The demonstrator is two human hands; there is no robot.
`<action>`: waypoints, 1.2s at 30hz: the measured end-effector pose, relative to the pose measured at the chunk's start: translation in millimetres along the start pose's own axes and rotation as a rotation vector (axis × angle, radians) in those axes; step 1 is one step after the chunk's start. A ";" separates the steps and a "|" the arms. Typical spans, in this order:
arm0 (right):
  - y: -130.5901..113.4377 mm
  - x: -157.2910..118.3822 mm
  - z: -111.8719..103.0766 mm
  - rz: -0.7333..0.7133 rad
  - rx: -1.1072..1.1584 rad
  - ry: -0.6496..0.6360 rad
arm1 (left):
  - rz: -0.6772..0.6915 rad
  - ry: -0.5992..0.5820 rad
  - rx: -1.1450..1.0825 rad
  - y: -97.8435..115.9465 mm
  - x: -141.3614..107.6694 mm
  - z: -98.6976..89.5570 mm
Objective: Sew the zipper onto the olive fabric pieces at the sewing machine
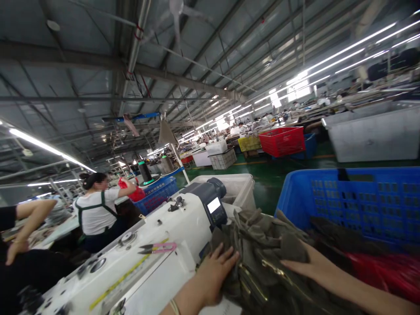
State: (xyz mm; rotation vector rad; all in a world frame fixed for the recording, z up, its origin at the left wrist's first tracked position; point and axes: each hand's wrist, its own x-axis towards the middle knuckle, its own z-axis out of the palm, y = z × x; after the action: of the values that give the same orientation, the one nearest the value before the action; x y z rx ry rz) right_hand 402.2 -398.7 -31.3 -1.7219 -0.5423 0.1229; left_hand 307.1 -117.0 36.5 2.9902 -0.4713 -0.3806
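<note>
A heap of dark olive fabric (252, 253) with gold-coloured zippers (274, 267) lies in front of me, right of a white sewing machine (183, 221). My left hand (215, 273) rests on the heap's left side, fingers spread over the cloth. At the right, my right hand (305, 264) grips a fold of the same fabric; its thumb shows and its other fingers are hidden by cloth. On the machine's top lie pink-handled thread snips (159, 248) and a yellow measuring tape (127, 278). A lit display (214, 204) sits at the machine's head end.
A blue crate (295, 186) holding dark cloth and red plastic (390, 271) stands close at my right. Beyond the machine is a whitish bin (247, 188). A co-worker (98, 210) handles a red bag to the left; another person's arm (33, 216) is at the left edge.
</note>
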 end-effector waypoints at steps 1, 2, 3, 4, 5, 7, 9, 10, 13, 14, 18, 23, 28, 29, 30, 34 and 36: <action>-2.1 6.7 -0.4 -0.019 -0.038 -0.020 | 0.003 -0.056 -0.042 -8.1 2.6 10.5; -4.6 12.4 -2.5 -0.047 -0.087 -0.044 | 0.010 -0.074 -0.079 -14.4 4.5 17.7; -7.2 17.5 -5.9 -0.085 -0.141 -0.072 | 0.019 -0.064 -0.115 -19.0 5.8 21.8; -9.7 22.2 -10.1 -0.129 -0.192 -0.110 | 0.023 -0.039 -0.141 -21.9 6.3 23.2; -11.6 26.8 -14.4 -0.173 -0.228 -0.147 | 0.018 -0.019 -0.156 -23.1 6.2 22.5; -12.4 35.3 -21.2 -0.226 -0.267 -0.192 | -0.017 -0.029 -0.177 -21.5 3.6 16.8; -7.9 41.2 -24.0 -0.217 -0.282 -0.193 | -0.065 -0.073 -0.183 -15.4 -2.6 6.9; -4.2 42.4 -23.9 -0.200 -0.281 -0.181 | -0.083 -0.085 -0.182 -10.8 -6.8 0.6; 6.3 40.3 -19.9 -0.176 -0.268 -0.161 | -0.098 -0.037 -0.204 9.8 -17.9 -21.6; 8.0 38.5 -17.7 -0.182 -0.265 -0.164 | -0.086 0.018 -0.223 18.6 -18.2 -28.3; 4.5 30.2 -8.0 -0.216 -0.290 -0.180 | 0.007 0.387 -0.197 49.4 10.5 -33.4; 12.3 4.2 -17.1 -0.250 -0.432 0.002 | -0.058 0.280 -0.174 44.2 58.4 8.5; 19.7 -28.6 -52.9 -0.429 -0.636 0.143 | -0.081 0.306 -0.181 30.3 55.4 26.6; 12.6 -30.2 -56.5 -0.499 -0.675 0.200 | -0.079 0.307 -0.177 30.1 53.8 26.5; 2.5 -29.2 -56.9 -0.580 -0.717 0.250 | -0.077 0.308 -0.177 30.6 52.9 26.3; -37.7 -0.8 -22.0 -0.846 -0.941 0.261 | -0.053 0.319 -0.217 35.5 55.0 25.5; -35.7 19.4 8.9 -0.817 -1.052 0.155 | -0.043 0.319 -0.224 38.2 51.9 24.2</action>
State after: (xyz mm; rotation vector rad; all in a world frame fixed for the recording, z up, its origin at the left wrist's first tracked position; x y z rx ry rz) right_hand 405.8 -378.1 4.6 -2.2961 -1.2865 -1.0321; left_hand 337.6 -170.8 6.0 2.7713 -0.3099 0.0423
